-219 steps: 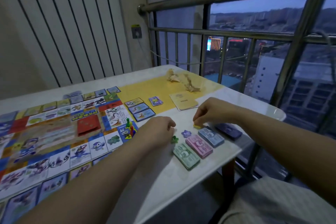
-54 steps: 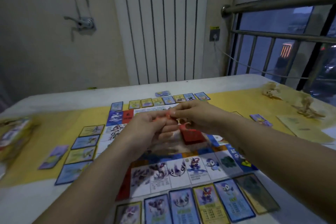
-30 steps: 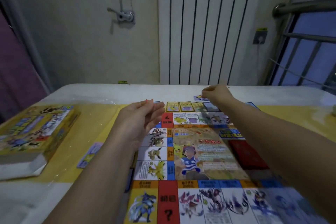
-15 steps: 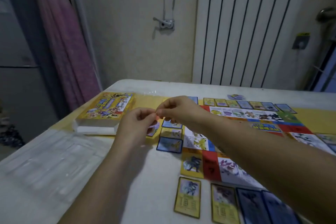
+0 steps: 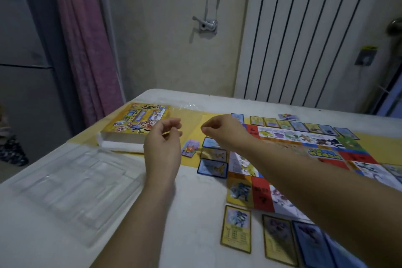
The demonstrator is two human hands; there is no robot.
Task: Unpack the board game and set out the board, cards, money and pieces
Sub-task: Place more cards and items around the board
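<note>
The game board (image 5: 304, 159) lies open on the right of the white table (image 5: 191, 213). Cards line its edges: a near row (image 5: 236, 228), a left column (image 5: 212, 168) and a far row (image 5: 282, 124). A purple card (image 5: 190, 148) lies alone left of the column. My left hand (image 5: 163, 143) hovers beside it, back towards me, fingers loosely curled and apart. Above the board's far-left corner, my right hand (image 5: 224, 130) has thumb and forefinger pinched together; whether they hold anything is too small to see.
The yellow game box (image 5: 139, 122) sits at the far left on a yellow cloth (image 5: 191, 119). A clear plastic tray insert (image 5: 71, 187) lies near the left table edge. A pink curtain (image 5: 87, 39) and a white radiator (image 5: 304, 35) stand behind.
My hands, fingertips together half a second ago, have drawn apart, the right one towards the board. The view has swung left since earlier, bringing the box and the plastic tray into sight.
</note>
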